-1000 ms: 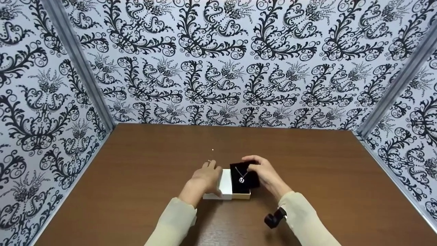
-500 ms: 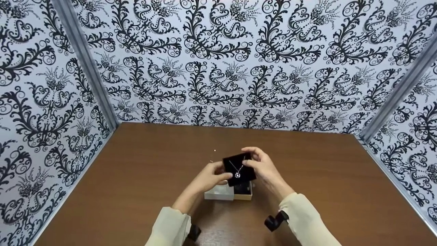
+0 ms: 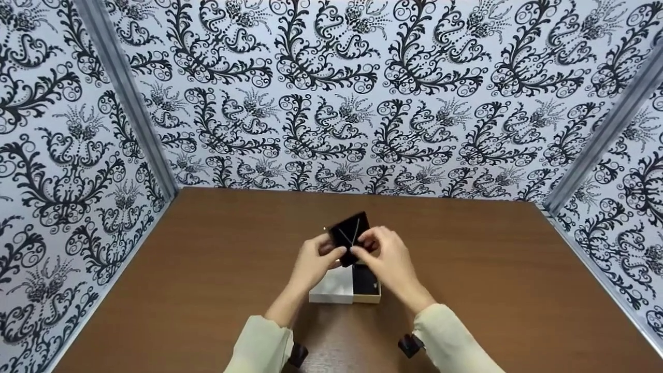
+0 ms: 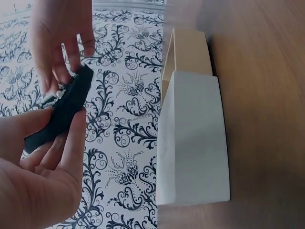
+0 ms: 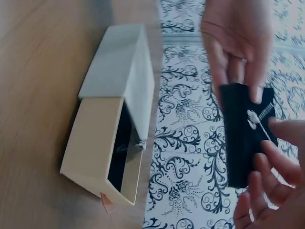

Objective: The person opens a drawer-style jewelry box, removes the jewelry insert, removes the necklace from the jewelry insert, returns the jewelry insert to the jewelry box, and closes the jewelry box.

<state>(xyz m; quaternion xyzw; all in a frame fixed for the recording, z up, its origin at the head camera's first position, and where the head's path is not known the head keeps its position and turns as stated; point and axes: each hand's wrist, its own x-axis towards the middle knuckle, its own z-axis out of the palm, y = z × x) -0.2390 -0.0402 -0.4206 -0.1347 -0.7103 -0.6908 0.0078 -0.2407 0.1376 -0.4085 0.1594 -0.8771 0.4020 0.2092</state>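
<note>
My left hand (image 3: pixel 310 264) holds a black jewellery pad (image 3: pixel 339 233) by its left edge and lower corner, with the thumb on top and fingers beneath. The pad is tilted above a box. A silver necklace (image 3: pixel 356 228) with a small round pendant (image 5: pixel 252 118) lies across its face. My right hand (image 3: pixel 389 256) is at the pad's right side, thumb and curled index finger (image 5: pixel 269 150) close to the chain. Whether they pinch the chain or only touch the pad is unclear. The thumbs hide the pendant in the head view.
Below the hands stands the box, its white sleeve (image 3: pixel 331 298) partly over a tan drawer (image 3: pixel 366 299) with a dark inside. A thin chain (image 5: pixel 136 146) hangs at the drawer's edge. A tiny bright bead (image 3: pixel 325 228) shows behind the left hand. Patterned walls enclose the brown table (image 3: pixel 217 248).
The pad has risen out of the drawer, shifted left and turned. My left hand has gone from the white sleeve to the pad. My right fingers have moved from its upper right toward the necklace.
</note>
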